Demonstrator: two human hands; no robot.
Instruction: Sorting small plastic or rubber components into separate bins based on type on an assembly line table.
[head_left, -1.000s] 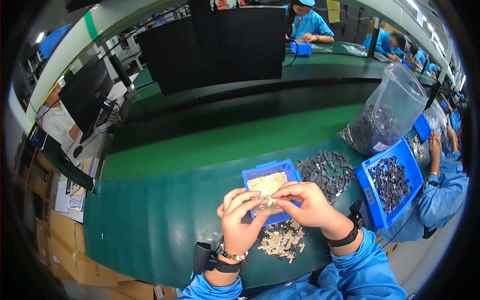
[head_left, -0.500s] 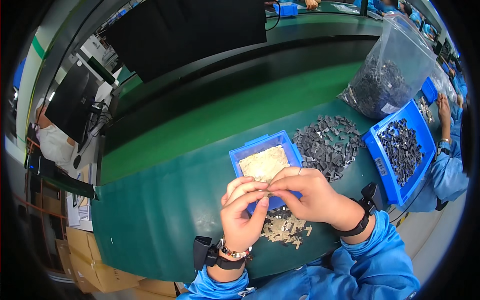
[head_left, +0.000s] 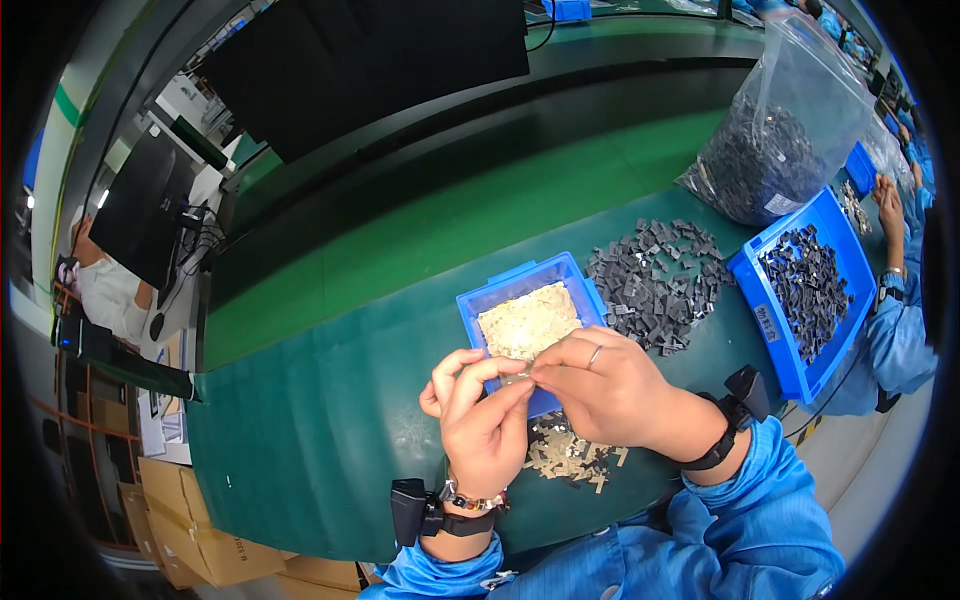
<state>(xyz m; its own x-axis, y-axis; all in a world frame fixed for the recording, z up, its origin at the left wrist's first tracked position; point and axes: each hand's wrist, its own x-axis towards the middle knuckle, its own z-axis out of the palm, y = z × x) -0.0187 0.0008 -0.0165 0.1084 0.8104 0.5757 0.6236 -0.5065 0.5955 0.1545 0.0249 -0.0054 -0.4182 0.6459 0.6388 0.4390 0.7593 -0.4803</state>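
Over the near edge of a blue bin, my left hand (head_left: 482,425) and my right hand (head_left: 612,392) meet at the fingertips. Between them they pinch a small thin pale piece (head_left: 513,378), mostly covered by the fingers. The blue bin (head_left: 590,296) holds a heap of small cream-coloured pieces (head_left: 527,318). Below my hands, a pile of small tan strips (head_left: 570,458) mixed with dark bits lies on the green table (head_left: 330,450). Beyond my right hand spreads a loose pile of small dark grey plastic parts (head_left: 655,285).
To the right, a larger blue tray (head_left: 790,375) holds many small black parts. Behind it stands a clear plastic bag (head_left: 765,150) of dark parts. A black panel (head_left: 370,70) hangs at the back. Another person's hand (head_left: 888,210) is at far right; cardboard boxes (head_left: 200,520) stand lower left.
My left hand's fingers have opened out a little and shifted left. My right fingertips have drawn together into a tighter pinch. The pale piece shows slightly more.
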